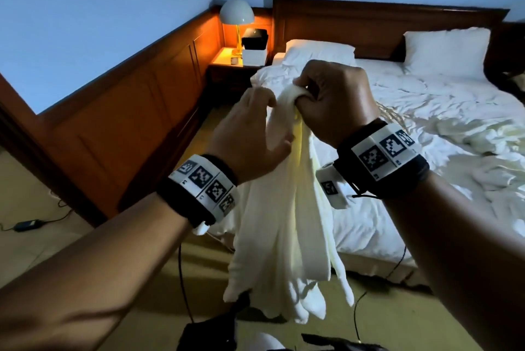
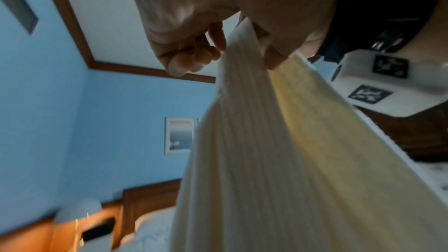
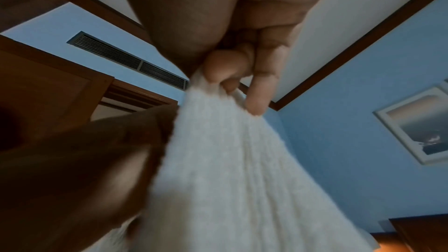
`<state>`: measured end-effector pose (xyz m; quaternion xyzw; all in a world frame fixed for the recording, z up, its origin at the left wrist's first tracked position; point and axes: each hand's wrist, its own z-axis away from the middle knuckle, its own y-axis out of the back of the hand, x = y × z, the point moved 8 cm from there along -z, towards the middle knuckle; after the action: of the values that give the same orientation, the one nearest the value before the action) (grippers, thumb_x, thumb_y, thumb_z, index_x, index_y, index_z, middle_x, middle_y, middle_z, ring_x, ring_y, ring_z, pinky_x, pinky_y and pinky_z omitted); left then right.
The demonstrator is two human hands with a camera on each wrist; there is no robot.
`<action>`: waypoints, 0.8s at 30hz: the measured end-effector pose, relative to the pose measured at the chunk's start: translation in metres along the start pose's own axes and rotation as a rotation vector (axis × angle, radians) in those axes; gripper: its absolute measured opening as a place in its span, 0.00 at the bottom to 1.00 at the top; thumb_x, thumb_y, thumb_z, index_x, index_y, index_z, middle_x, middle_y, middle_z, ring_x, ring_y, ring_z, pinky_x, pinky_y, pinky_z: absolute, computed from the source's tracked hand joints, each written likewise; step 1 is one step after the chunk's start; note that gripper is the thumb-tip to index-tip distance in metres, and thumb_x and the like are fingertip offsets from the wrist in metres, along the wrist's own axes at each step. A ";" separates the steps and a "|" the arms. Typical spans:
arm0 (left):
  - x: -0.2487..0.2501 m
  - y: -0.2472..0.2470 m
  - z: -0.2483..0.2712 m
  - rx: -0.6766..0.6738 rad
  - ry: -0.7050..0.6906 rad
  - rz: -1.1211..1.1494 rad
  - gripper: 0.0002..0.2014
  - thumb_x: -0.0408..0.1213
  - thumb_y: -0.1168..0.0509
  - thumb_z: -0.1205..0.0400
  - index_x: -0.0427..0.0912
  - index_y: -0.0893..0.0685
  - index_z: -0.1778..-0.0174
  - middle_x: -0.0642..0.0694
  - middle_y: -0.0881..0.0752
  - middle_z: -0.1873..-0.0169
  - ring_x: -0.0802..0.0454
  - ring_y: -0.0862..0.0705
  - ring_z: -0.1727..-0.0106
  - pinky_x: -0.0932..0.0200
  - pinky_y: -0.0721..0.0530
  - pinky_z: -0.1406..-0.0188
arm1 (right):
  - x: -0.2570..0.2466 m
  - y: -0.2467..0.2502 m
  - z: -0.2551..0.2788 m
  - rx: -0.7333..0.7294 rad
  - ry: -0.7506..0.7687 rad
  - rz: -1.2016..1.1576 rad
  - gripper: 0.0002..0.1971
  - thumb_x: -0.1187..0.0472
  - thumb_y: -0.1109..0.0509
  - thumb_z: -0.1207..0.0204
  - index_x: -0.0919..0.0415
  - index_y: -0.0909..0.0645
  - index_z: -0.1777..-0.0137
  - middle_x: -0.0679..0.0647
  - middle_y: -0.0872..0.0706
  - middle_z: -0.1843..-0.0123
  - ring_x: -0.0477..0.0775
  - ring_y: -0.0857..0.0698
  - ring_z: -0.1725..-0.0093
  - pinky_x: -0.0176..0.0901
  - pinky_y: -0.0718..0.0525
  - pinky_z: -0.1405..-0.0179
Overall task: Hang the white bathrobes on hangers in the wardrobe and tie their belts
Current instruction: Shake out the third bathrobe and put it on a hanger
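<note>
I hold a white bathrobe [image 1: 287, 222] up in front of me, and it hangs in long folds toward the floor. My right hand [image 1: 308, 94] grips its bunched top edge; the right wrist view shows the fingers [image 3: 218, 72] pinching the cloth [image 3: 230, 170]. Just to the left, my left hand [image 1: 262, 106] has its fingers [image 2: 194, 58] curled against the robe's edge [image 2: 254, 150], the palm lying on the fabric. Another cream-white garment [image 1: 477, 137] lies crumpled on the bed. No hanger or wardrobe shows.
The unmade bed [image 1: 397, 112] with two pillows stands ahead and to the right. A nightstand [image 1: 235, 66] with a lit lamp [image 1: 237, 13] is at its left, by the wood-panelled wall [image 1: 127, 112]. Cables [image 1: 181, 279] and a black bag [image 1: 210, 333] lie on the floor near my feet.
</note>
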<state>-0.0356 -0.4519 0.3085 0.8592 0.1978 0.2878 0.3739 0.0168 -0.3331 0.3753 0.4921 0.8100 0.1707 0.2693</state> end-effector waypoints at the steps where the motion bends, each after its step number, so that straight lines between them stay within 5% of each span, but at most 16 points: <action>1: 0.003 -0.007 0.002 -0.039 0.028 0.071 0.30 0.60 0.27 0.32 0.47 0.31 0.44 0.54 0.26 0.52 0.61 0.27 0.60 0.65 0.24 0.63 | 0.003 0.004 -0.001 0.011 -0.003 -0.025 0.02 0.67 0.28 0.32 0.65 0.15 0.62 0.45 0.14 0.65 0.41 0.20 0.67 0.29 0.25 0.69; 3: 0.006 -0.029 0.005 -0.130 0.085 0.122 0.28 0.65 0.28 0.32 0.49 0.30 0.53 0.56 0.25 0.62 0.61 0.26 0.65 0.63 0.27 0.68 | 0.011 0.011 -0.001 0.011 -0.029 -0.056 0.01 0.68 0.27 0.33 0.66 0.14 0.63 0.35 0.19 0.65 0.33 0.22 0.66 0.19 0.29 0.67; 6: 0.002 -0.049 0.003 -0.087 0.131 0.099 0.15 0.52 0.31 0.24 0.47 0.28 0.59 0.52 0.24 0.65 0.50 0.24 0.65 0.55 0.24 0.67 | 0.022 0.022 0.002 -0.006 -0.062 -0.017 0.02 0.66 0.26 0.33 0.63 0.13 0.62 0.48 0.14 0.69 0.44 0.18 0.69 0.41 0.19 0.68; 8: -0.001 -0.048 -0.006 -0.034 0.137 0.142 0.10 0.40 0.32 0.24 0.42 0.27 0.59 0.48 0.23 0.65 0.46 0.23 0.64 0.53 0.23 0.66 | 0.027 0.031 0.007 -0.005 -0.042 0.018 0.02 0.66 0.25 0.34 0.62 0.13 0.61 0.52 0.15 0.70 0.51 0.18 0.70 0.42 0.21 0.70; 11: -0.007 -0.027 -0.023 0.079 0.154 0.228 0.07 0.33 0.36 0.22 0.41 0.30 0.56 0.52 0.27 0.70 0.61 0.27 0.71 0.68 0.32 0.75 | 0.043 0.039 0.018 -0.006 -0.046 0.089 0.04 0.67 0.25 0.34 0.61 0.14 0.60 0.51 0.18 0.70 0.52 0.21 0.71 0.42 0.26 0.72; 15: 0.029 0.005 -0.046 0.181 -0.104 0.311 0.08 0.30 0.37 0.21 0.33 0.26 0.48 0.52 0.25 0.66 0.60 0.27 0.70 0.76 0.31 0.67 | 0.090 0.018 0.053 -0.129 -0.254 0.175 0.06 0.61 0.28 0.29 0.53 0.18 0.53 0.46 0.23 0.68 0.55 0.22 0.67 0.42 0.29 0.71; 18: 0.057 0.008 -0.053 0.143 -0.236 0.351 0.07 0.28 0.38 0.22 0.34 0.26 0.49 0.47 0.22 0.63 0.54 0.23 0.65 0.70 0.26 0.65 | 0.118 -0.024 0.097 -0.388 -0.431 0.199 0.08 0.53 0.31 0.25 0.49 0.27 0.63 0.49 0.25 0.64 0.57 0.24 0.62 0.43 0.33 0.65; 20: 0.059 0.010 -0.054 0.132 -0.245 0.398 0.07 0.27 0.39 0.23 0.35 0.26 0.49 0.46 0.21 0.62 0.54 0.22 0.63 0.72 0.27 0.62 | 0.137 -0.045 0.137 -0.523 -0.593 0.171 0.09 0.51 0.34 0.21 0.51 0.27 0.61 0.54 0.21 0.62 0.60 0.21 0.60 0.43 0.35 0.65; 24: 0.032 0.012 -0.048 0.093 -0.162 0.312 0.08 0.25 0.38 0.22 0.33 0.25 0.48 0.48 0.20 0.64 0.63 0.22 0.67 0.78 0.30 0.65 | 0.168 -0.026 0.165 -0.328 -0.783 0.081 0.05 0.56 0.31 0.22 0.50 0.16 0.48 0.51 0.17 0.65 0.60 0.16 0.60 0.43 0.24 0.64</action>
<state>-0.0410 -0.4168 0.3550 0.9162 0.0444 0.2628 0.2992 0.0358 -0.1938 0.1844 0.5021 0.5888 0.1080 0.6241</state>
